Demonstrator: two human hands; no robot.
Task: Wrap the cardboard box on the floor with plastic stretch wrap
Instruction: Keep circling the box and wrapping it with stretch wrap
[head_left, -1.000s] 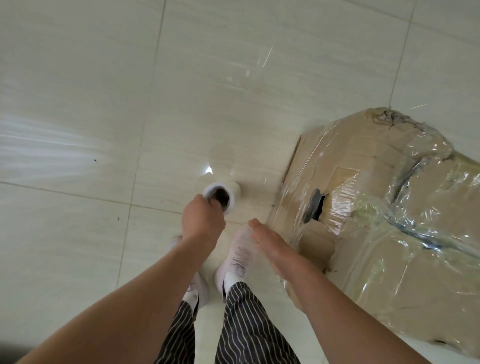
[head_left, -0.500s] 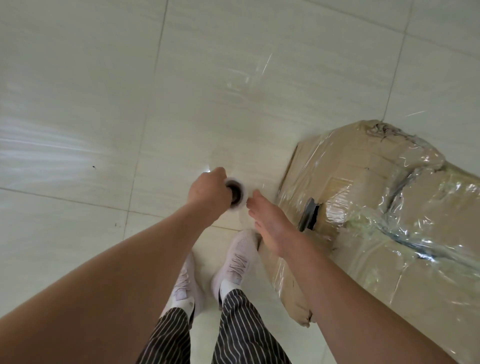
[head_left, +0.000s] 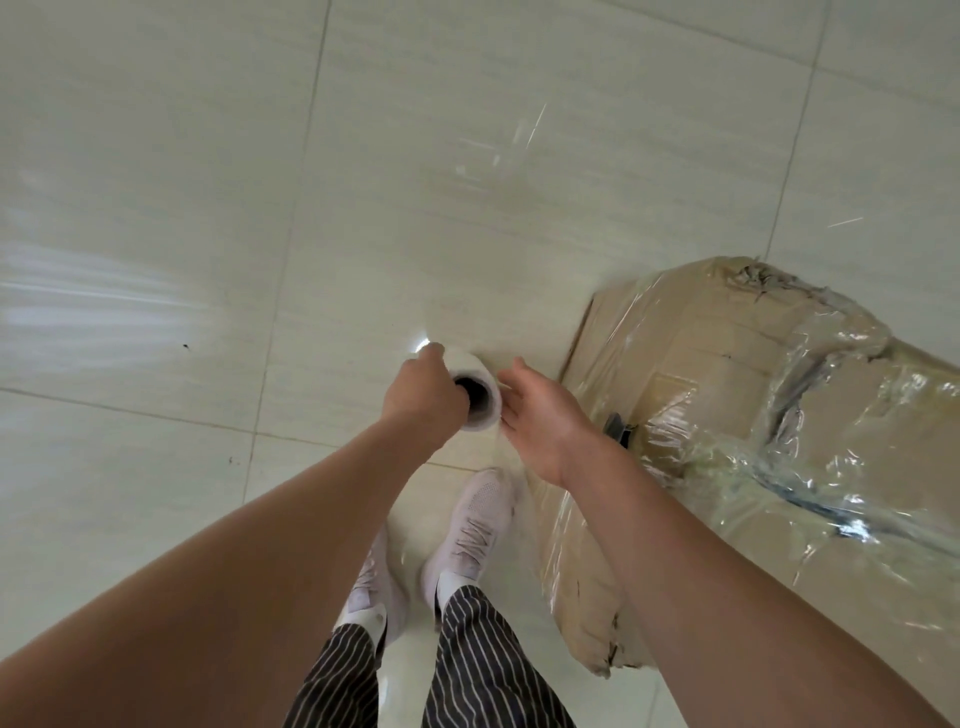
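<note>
While the left hand (head_left: 423, 397) curls tightly around the near end of the white roll of clear plastic stretch wrap (head_left: 483, 371), its fingers hooked into the dark hollow core, the right hand (head_left: 540, 415) sits just beside the roll on the right, palm turned toward it and fingers relaxed and fairly straight. Whether those fingertips actually touch the roll cannot be told. Both hands are held above the pale glossy tiled floor (head_left: 363, 182). To the right, the brown cardboard box (head_left: 727, 364) stands on the floor, already partly covered in wrinkled, shiny film, with thicker bunched bands across its top. Near the bottom edge, two pale lace-up shoes (head_left: 478, 525) and dark trousers with thin white stripes (head_left: 483, 660) show, just left of the box's near corner.
</note>
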